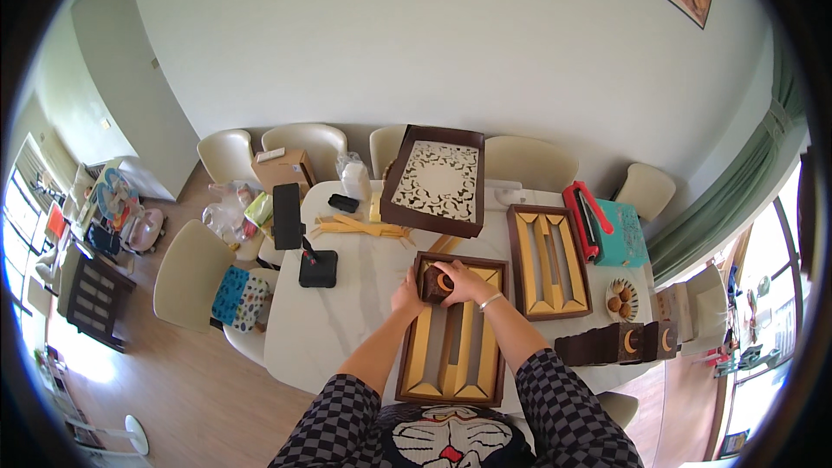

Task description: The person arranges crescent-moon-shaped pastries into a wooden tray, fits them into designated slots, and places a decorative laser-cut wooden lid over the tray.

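My right hand (463, 283) grips a small dark brown box (433, 285) with a gold crescent on it, at the far left corner of the near gift box tray (502, 364). That brown tray holds a gold cardboard insert with long slots. Against the tray's left wall, beside the small box, rests my left hand (407, 292); its fingertips are partly hidden. A second brown tray (515, 260) with a similar gold insert lies to the right. Beyond them is a brown lid (432, 224) with a white cut-out pattern inside.
Dark crescent-marked boxes (629, 342) stand in a row at the right edge. Near them are a plate of round pastries (622, 299), a red sealing device (580, 224) and a turquoise box (621, 234). Leftward stand a phone holder (318, 269) and yellow strips (361, 227).
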A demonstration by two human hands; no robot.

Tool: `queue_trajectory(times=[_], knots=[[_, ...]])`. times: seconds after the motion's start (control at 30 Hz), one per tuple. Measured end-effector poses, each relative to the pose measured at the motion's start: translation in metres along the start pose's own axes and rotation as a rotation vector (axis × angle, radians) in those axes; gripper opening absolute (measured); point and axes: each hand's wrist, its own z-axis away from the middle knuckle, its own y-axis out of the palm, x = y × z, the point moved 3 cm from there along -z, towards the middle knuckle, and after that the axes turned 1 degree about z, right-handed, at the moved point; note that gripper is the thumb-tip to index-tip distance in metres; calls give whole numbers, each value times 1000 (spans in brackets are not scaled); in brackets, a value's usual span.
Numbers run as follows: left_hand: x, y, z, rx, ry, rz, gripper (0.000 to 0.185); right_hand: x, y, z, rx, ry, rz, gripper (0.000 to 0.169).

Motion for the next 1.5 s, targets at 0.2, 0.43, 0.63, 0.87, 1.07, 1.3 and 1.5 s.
queue_trajectory(times=[0.2,0.43,0.63,0.87,1.07,1.3,1.5], knots=[[7,8,-12,5,-14,38,89,6,-7,-1,9,70,81,109],[18,16,-23,-5,11,18,74,8,-10,-6,55,65,109,109],[29,19,-25,-12,110,92,70,0,-8,-12,81,62,97,108],[21,7,-20,59,139,56,73,17,-9,-11,124,146,237,114],[16,5,-13,113,125,30,89,30,-5,-9,94,196,369,115],[11,9,0,119,73,89,101,22,45,-16,-178,193,503,104],[4,0,25,57,27,66,104,37,63,7,-487,200,566,60]])
